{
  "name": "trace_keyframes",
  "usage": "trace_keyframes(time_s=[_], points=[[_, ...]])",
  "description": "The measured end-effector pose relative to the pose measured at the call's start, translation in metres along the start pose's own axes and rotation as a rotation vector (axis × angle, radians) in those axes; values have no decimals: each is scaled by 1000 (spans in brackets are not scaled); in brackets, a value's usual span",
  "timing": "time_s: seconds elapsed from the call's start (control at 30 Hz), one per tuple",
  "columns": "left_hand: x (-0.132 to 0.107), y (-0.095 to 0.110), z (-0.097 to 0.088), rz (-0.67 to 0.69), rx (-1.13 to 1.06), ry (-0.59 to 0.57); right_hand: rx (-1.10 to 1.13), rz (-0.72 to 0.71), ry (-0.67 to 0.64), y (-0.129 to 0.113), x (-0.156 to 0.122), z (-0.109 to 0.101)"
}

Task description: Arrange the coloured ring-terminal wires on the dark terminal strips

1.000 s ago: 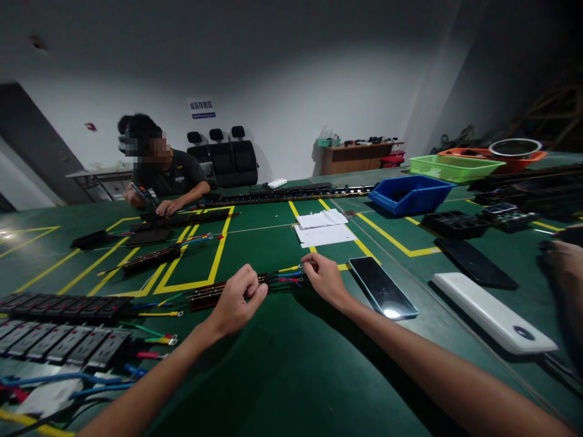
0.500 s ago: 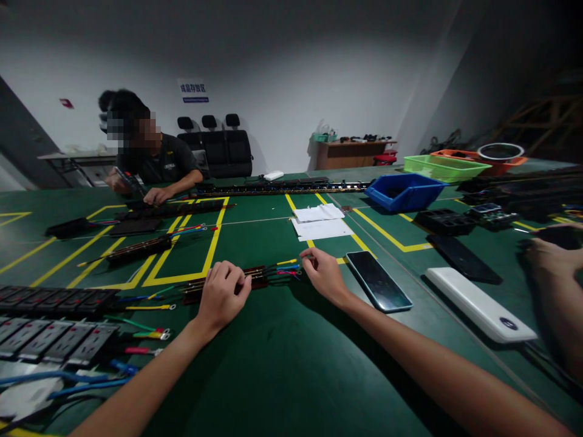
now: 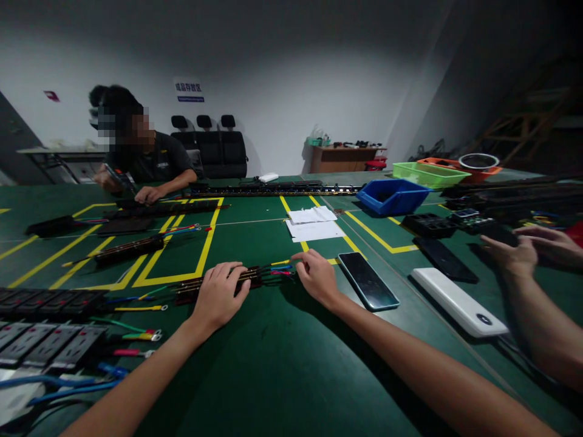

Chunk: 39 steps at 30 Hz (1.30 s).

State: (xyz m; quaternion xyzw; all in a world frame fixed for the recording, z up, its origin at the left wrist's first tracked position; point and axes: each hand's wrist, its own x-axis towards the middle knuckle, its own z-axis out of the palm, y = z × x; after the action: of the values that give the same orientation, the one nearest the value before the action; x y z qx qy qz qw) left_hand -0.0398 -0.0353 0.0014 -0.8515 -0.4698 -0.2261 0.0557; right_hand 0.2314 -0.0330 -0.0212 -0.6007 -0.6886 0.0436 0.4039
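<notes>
— Holding what, exactly?

— My left hand (image 3: pixel 217 297) lies palm down with fingers spread flat over a dark strip (image 3: pixel 214 284) near the middle of the frame, pressing it onto the green tabletop (image 3: pixel 282 364). My right hand (image 3: pixel 316 278) is just to the right of it, fingertips pinched on the coloured wires (image 3: pixel 280 268) that fan out of the strip's right end.

— And around that?

— A phone (image 3: pixel 368 281) lies face up just right of my right hand, and further right a white power bank (image 3: pixel 458 301). Above the wires, past the yellow floor-style tape lines, are white sheets of paper (image 3: pixel 314 223), and to their upper right a blue bin (image 3: pixel 392 195). At lower left are rows of socket modules (image 3: pixel 45 321) with loose ring-terminal leads (image 3: pixel 136 331) beside them.

— Anyone else there?

— A seated person (image 3: pixel 146 164) works at the upper left of the frame, and another person's hands (image 3: pixel 523 252) are at the right edge, over dark parts I cannot make out.
</notes>
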Motion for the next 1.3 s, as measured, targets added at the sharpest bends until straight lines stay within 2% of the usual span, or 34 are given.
trace_keyframes(time_s=[0.1,0.27,0.43,0.63,1.3], points=[[1,1,0,-1,4,-5,-41,9,-69,-1,1,0],[2,2,-1,-10,-6,-10,-27,36,-7,-2,1,-1],[1,0,-1,-3,-32,-3,-61,48,-106,-3,3,-1],[2,-2,1,12,-41,15,-108,106,-126,-3,5,0],[2,-1,0,7,-41,-2,-161,64,-202,-4,5,0]])
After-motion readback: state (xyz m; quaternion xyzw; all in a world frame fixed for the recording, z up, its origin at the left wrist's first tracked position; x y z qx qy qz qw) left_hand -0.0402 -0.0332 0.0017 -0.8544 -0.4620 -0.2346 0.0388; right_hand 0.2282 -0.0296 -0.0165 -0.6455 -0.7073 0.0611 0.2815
